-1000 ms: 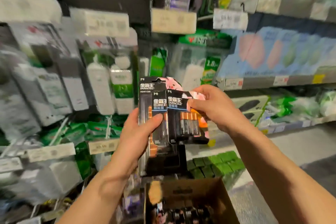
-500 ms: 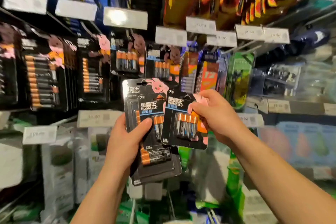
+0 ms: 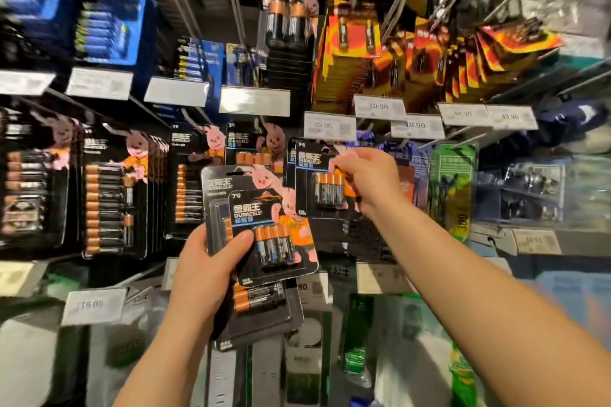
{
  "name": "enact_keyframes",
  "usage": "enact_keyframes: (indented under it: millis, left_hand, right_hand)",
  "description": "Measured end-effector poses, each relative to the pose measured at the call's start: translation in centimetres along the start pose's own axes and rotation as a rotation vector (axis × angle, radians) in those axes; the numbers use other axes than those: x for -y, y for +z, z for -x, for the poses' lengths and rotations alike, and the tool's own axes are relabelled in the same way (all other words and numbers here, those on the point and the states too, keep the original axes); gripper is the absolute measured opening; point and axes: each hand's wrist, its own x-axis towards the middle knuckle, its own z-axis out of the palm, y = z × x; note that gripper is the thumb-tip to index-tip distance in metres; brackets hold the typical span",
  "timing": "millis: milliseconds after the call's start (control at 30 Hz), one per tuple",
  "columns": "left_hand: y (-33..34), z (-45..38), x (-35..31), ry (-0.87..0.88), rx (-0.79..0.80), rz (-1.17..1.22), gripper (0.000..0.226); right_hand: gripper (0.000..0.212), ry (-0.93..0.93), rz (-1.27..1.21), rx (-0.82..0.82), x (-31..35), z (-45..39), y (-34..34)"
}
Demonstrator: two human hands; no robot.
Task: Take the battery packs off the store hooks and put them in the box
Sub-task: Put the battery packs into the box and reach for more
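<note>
We are mid-collection: our left hand (image 3: 201,269) clamps a stack of Duracell packs (image 3: 271,235), our right hand (image 3: 367,180) pinches a four-battery pack (image 3: 319,182) at its hook. Next, slide it free; the box is out of view.

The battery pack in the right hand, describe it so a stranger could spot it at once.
Find the wall of hanging black Duracell cards. At its right end, the right hand pinches a small black four-battery pack by its right edge. Unlike the packs stacked in the left hand, it is up at hook level.
</note>
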Motion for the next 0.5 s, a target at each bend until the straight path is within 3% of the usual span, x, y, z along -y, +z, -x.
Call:
enact_keyframes:
  millis: [167, 367, 500]
  left_hand:
    - [-1.5, -0.7, 0.6, -0.022, -0.011, 0.017, 0.025]
    - [-2.5, -0.9, 0.3, -0.028, -0.025, 0.076, 0.015]
    - [-2.6, -0.8, 0.3, -0.03, -0.033, 0.079, 0.015]
  right_hand:
    - [0.011, -0.013, -0.152, -0.101, 0.0, -2.2, 1.7]
    - [0.026, -0.106, -0.009, -0.246, -1.2, -4.5, 2.7]
    - [0.015, -0.116, 0.055, -0.231, -1.7, -4.7, 2.6]
